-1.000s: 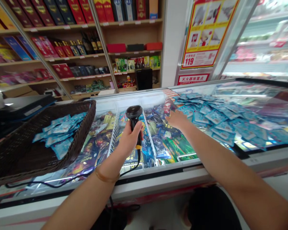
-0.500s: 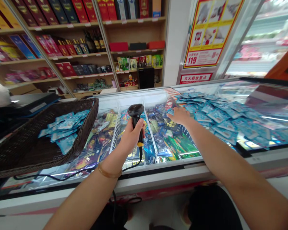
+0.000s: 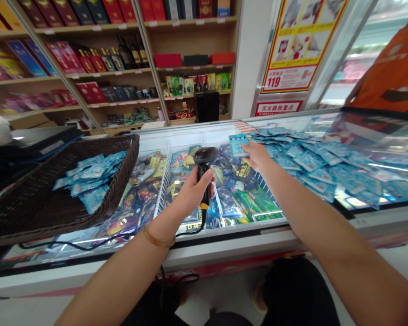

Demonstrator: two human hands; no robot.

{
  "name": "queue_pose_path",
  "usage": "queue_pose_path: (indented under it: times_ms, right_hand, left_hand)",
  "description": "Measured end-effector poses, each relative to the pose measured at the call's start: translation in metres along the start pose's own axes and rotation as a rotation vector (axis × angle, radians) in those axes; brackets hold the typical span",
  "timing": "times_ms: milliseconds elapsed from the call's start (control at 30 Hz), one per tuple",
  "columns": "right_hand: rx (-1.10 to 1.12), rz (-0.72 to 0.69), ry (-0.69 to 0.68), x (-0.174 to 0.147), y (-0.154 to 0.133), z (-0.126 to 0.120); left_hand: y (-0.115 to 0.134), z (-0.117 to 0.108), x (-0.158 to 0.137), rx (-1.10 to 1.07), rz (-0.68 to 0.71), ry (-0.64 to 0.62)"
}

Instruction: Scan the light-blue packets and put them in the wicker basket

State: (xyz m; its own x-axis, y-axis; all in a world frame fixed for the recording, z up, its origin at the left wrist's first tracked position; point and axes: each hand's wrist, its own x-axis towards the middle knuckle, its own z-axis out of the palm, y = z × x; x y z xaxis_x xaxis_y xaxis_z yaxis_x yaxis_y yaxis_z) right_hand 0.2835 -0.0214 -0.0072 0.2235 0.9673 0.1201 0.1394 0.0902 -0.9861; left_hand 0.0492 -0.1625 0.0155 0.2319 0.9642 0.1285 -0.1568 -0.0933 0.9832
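Note:
My left hand [image 3: 194, 191] is wrapped round the handle of a black barcode scanner [image 3: 206, 155], its head up and its cable running down over the freezer edge. My right hand [image 3: 256, 156] pinches a small blue packet [image 3: 238, 145] by its right side, flat face showing, to the right of the scanner's head. A large pile of similar blue packets [image 3: 309, 160] lies on the glass to the right. On the left, a brown wicker basket [image 3: 131, 165] holds a smaller heap of blue packets [image 3: 91, 176].
Beneath the glass of the chest freezer [image 3: 224, 240], white wire dividers [image 3: 162, 185] separate bagged goods. The scanner cable [image 3: 85, 248] trails along the front left. Shelves with boxes and bottles [image 3: 131, 54] stand behind. An orange object [image 3: 394, 72] is at the far right.
My right hand has brought the blue packet up into plain view, its face turned outward. My left hand has moved the scanner slightly right, closer to the packet.

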Motion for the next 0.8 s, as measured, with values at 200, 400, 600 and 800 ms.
queue_pose_path:
  times_ms: [200, 400, 600, 800]
  right_hand:
    - [0.488, 0.103, -0.123, -0.025, -0.019, 0.023]
    - [0.476, 0.066, -0.093, -0.029, -0.024, 0.032]
    - [0.504, 0.079, -0.037, -0.030, -0.027, 0.034]
    - [0.496, 0.065, -0.047, -0.034, -0.032, 0.035]
  left_hand:
    - [0.003, 0.007, -0.004, 0.069, -0.018, -0.073]
    - [0.000, 0.008, -0.004, 0.122, 0.018, -0.160]
    - [0.000, 0.011, -0.005, 0.170, 0.018, -0.226]
    - [-0.001, 0.012, -0.005, 0.205, 0.026, -0.250]
